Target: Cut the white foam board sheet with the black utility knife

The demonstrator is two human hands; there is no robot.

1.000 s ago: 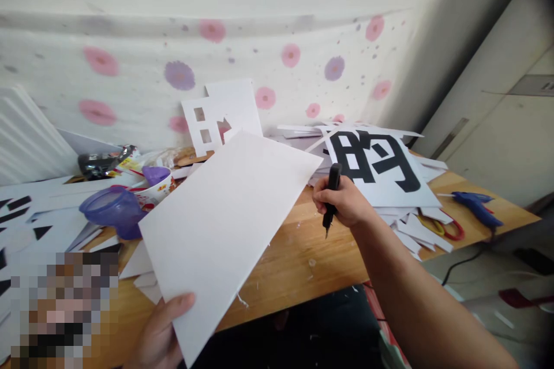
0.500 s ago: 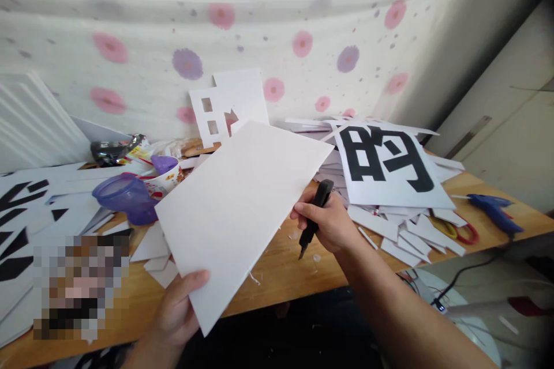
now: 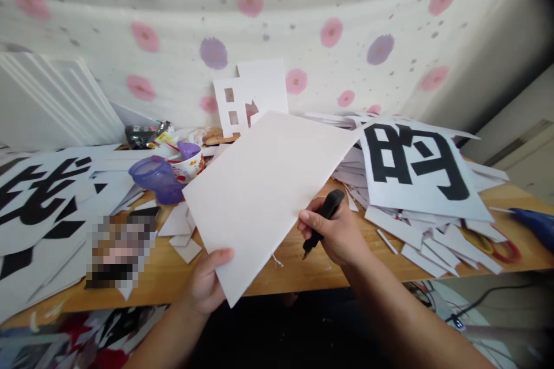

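My left hand is closed on the near-left corner of a white foam board, thumb on top. The board is held tilted above the wooden table. In my right hand is a black utility knife, its blade pointing down toward the tabletop. The fingertips of that hand are at the board's right edge, and I cannot tell whether they grip it. A thin shred hangs from the board's lower edge.
On the right, a printed character sheet covers white offcuts, near scissors and a blue glue gun. To the left are a purple cup, a paper cup and more printed sheets. A cut-out board leans behind.
The view has turned left, so the table's things appear farther right. Both hands keep their holds on the foam board and the utility knife.
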